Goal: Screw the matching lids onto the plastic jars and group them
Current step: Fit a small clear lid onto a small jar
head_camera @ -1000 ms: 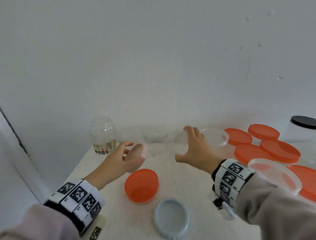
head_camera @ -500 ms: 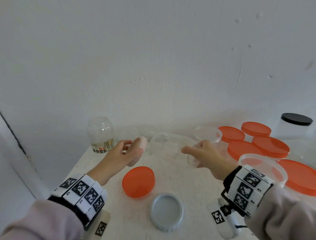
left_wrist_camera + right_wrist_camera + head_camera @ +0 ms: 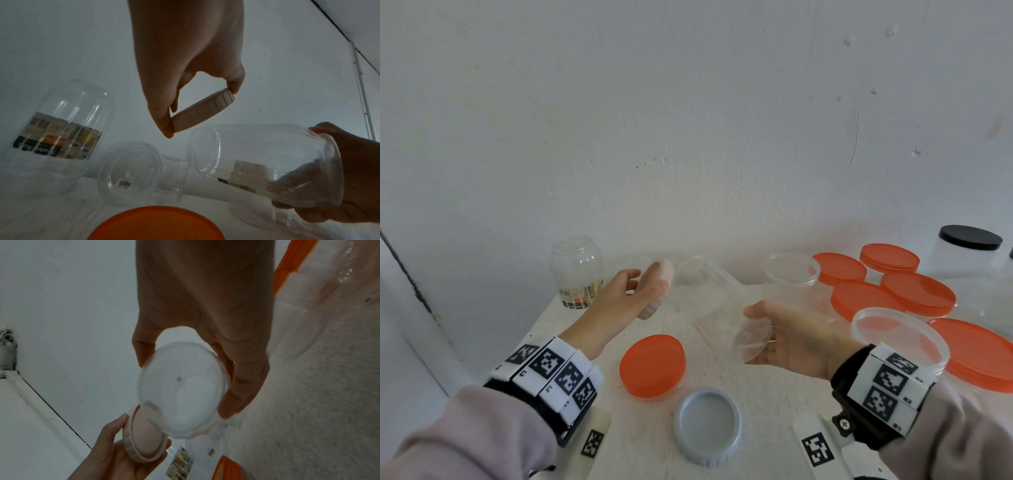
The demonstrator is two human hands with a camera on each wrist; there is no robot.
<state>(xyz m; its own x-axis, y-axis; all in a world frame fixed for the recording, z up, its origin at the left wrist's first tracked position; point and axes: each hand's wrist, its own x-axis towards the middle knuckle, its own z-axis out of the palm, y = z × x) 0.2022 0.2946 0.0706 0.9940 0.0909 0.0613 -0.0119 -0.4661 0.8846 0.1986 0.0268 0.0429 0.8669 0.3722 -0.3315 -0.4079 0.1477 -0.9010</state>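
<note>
My left hand [image 3: 633,294] pinches a pale pink ribbed lid [image 3: 658,288] by its edge, held on its side above the table; the same pink lid [image 3: 202,110] [image 3: 141,436] shows in both wrist views. My right hand [image 3: 787,337] grips a clear plastic jar [image 3: 717,305] round its base, tipped so its open mouth faces left toward the lid. The clear jar [image 3: 259,155] has its rim close under the lid but apart from it. From the right wrist I see the jar's round bottom [image 3: 183,389] between my fingers.
A labelled clear jar [image 3: 577,270] stands back left, another open jar [image 3: 789,274] at the back. An orange lid [image 3: 652,365] and a grey lid [image 3: 708,425] lie near me. Several orange-lidded jars [image 3: 914,294], an open tub [image 3: 900,337] and a black-lidded jar [image 3: 969,240] crowd the right.
My right hand took hold of the clear jar at the back, lifted it and tipped it toward the left. My left hand rose slightly with the pink lid.
</note>
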